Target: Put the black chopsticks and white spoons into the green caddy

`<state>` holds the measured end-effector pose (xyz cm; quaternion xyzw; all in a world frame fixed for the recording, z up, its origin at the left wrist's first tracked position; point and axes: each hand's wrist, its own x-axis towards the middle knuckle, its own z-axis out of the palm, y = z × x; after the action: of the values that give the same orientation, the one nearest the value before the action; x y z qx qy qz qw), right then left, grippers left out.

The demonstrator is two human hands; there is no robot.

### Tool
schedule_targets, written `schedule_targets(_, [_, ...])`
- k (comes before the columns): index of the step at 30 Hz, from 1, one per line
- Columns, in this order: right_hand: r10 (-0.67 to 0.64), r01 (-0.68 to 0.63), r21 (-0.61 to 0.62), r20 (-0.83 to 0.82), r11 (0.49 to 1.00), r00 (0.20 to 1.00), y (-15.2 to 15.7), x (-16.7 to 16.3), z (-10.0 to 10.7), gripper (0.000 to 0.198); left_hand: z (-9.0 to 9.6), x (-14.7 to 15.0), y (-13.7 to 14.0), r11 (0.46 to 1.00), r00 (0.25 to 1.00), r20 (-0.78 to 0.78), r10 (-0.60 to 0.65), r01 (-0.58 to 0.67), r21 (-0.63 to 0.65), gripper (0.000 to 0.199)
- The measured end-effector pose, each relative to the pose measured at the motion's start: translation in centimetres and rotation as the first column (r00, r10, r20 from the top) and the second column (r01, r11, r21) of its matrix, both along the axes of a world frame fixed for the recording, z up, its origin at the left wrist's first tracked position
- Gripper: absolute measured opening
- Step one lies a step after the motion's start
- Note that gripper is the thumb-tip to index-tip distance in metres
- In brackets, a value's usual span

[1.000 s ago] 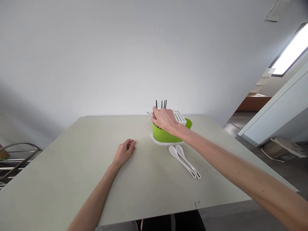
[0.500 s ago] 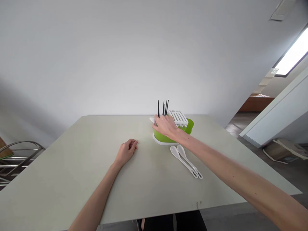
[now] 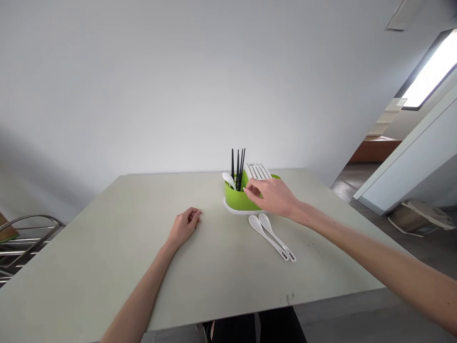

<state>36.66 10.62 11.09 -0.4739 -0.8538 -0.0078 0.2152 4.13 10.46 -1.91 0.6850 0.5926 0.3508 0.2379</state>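
A green utensil holder with a white base stands near the wall. Several black chopsticks rise from its left part, and a white spoon leans bowl-up at its left rim. My right hand hovers in front of the holder, fingers loosely bent and apart, holding nothing; it hides part of the holder's right side. Two white spoons lie side by side on the table below that hand, handles toward me. Resting on the table to the left, my left hand is loosely closed with nothing seen in it.
The pale table reaches back to a white wall. A white slotted rack tops the holder's right part. A metal rack is off the left edge, and a bin stands on the floor at right.
My right hand has let go of the spoon, now leaning in the holder, and drawn back to the right and toward me. The left hand stays resting on the table.
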Motion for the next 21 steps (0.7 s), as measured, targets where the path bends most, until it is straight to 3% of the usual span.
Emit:
schedule_targets(4, [0.052, -0.048, -0.148, 0.024, 0.988, 0.998, -1.5, 3.6, -1.8, 0.027, 0.0, 0.0, 0.0, 1.000, 0.999, -0.033, 0.006, -0.006, -0.001, 0.035])
schedule_targets(10, [0.007, 0.048, -0.358, 0.151, 0.933, 0.989, -3.1, 6.9, -5.5, 0.019, -0.1, 0.2, -0.1, 1.000, 0.996, -0.087, 0.015, -0.013, 0.020, 0.037])
schedule_targets(13, [-0.091, 0.145, -0.421, 0.145, 0.896, 0.985, -2.8, 7.5, -7.6, 0.014, -0.1, 0.3, -0.1, 1.000, 0.994, -0.111, 0.015, -0.012, 0.027, 0.037])
schedule_targets(16, [-0.189, 0.215, -0.455, 0.102, 0.864, 0.977, -1.8, 7.6, -9.7, 0.022, -0.1, 0.3, 0.0, 0.999, 0.992, -0.124, 0.014, -0.010, 0.031, 0.037])
schedule_targets(21, [-0.262, 0.245, -0.510, 0.041, 0.824, 0.964, -0.1, 7.1, -12.6, 0.027, 0.1, 0.4, -0.1, 0.999, 0.991, -0.130, 0.025, -0.021, 0.034, 0.037])
